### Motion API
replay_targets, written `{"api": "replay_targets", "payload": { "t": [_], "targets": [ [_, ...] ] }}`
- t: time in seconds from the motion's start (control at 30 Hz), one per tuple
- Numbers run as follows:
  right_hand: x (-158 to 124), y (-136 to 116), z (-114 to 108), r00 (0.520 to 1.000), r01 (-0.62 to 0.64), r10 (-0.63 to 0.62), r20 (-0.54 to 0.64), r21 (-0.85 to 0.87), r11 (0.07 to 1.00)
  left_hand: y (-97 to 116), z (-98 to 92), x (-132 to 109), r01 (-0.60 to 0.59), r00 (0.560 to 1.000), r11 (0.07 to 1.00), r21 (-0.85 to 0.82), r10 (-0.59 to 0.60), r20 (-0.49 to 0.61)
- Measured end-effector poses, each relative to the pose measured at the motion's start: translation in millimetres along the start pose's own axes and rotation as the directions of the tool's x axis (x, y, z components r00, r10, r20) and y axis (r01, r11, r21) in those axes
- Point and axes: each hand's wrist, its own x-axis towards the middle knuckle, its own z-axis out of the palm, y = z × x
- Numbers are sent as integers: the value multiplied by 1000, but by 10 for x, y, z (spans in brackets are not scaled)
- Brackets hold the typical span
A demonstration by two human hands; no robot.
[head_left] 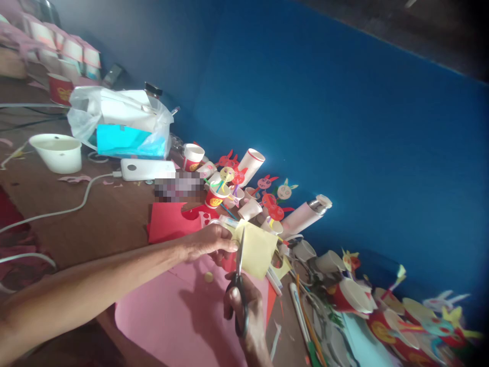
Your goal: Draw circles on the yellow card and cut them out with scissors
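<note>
A sheet of pale yellow paper (259,250) is pinched at its left edge by my left hand (216,240). My right hand (246,306) grips a pair of black-handled scissors (240,278), fingers in the loops. The blades point away from me and lie over the left part of the yellow paper, close to my left fingers; whether they are fully closed I cannot tell. Beneath both hands spreads a large pink sheet (179,316). Red paper (166,221) with a rounded cut-out lies just beyond my left forearm.
Paper cups with animal-face cutouts (227,176) crowd along the blue wall (324,117). A pinkish flask (305,219) leans there. Left are a white power bank (147,169) with a cable, a white cup (57,153) and a plastic bag (84,109). Pens and a pencil (309,321) lie right.
</note>
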Motion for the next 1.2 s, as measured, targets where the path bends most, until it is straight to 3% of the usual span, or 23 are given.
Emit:
{"api": "replay_targets", "payload": {
  "t": [0.33,0.53,0.87,1.2],
  "targets": [
    [4,36,2,997,-41,38,70,50,998,7,15,2,-23,992,996,91,34,-120],
    [13,101,-3,996,-34,32,80,32,999,15,-7,-5,-41,995,993,114,52,-90],
    [-12,4,-20,996,-13,18,87,-53,998,-9,-43,6,-68,997,988,136,74,-37],
    [8,-11,-73,985,-47,58,161,-73,996,26,-63,-24,-68,998,988,140,69,-1]
  ]
}}
